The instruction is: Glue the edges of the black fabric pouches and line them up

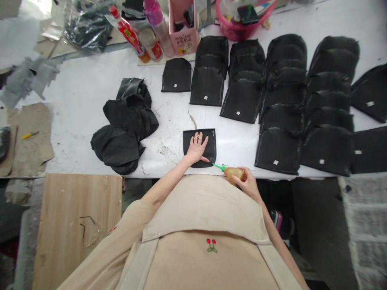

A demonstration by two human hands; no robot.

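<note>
A black fabric piece (188, 140) with a rounded near edge lies on the white table in front of me. My left hand (196, 149) rests flat on it, fingers spread. In my right hand (248, 183) is a squeeze glue bottle (234, 174) with amber contents, lying tilted on its side. Its green nozzle points left, and the tip is at the piece's lower right edge beside my left thumb. A pale line runs along the piece's right edge.
Overlapping rows of black pieces (281, 145) lie to the right, and a loose black heap (123, 125) to the left. Bottles (130, 34), a pink box (184, 36) and a pink basket (229, 32) stand at the back. Glasses (90, 233) lie on a wooden board (60, 225).
</note>
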